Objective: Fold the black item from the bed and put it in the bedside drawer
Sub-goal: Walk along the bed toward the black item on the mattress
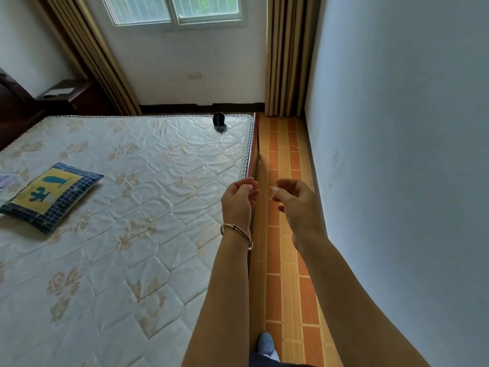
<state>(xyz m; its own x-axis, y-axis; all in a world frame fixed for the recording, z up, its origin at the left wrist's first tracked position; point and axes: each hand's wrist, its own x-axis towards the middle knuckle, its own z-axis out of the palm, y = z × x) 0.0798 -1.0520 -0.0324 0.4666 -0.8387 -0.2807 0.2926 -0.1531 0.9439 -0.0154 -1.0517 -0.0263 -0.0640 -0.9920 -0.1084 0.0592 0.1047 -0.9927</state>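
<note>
Both hands are up in front, empty, not touching anything. The left hand (239,198) has its fingers loosely curled, palm turned inward, hovering right over the edge of the mattress (137,197) where it meets the wooden bed frame (254,144). There's a thin metal bracelet (236,234) on that wrist. The right hand (293,201) is just beside it, over the strip of orange tiled floor (288,165), fingers also half curled with thumb and fingertips drawn close but nothing between them. The two hands are near each other with a small gap, not joined.

The black item (219,121) is well apart from both hands, way up near the far corner of the mattress, close to the edge on the window side. It looks like a small dark bundle, kinda standing up; can't tell what it actually is from here.

Further left on the mattress there's a blue and yellow pillow (50,196). The bedside cabinet (71,95) is in the far left corner by the curtain (90,51), with some paper on top. A plain wall (410,154) runs along the right, and a foot in a blue slipper (266,344) shows at the bottom.
</note>
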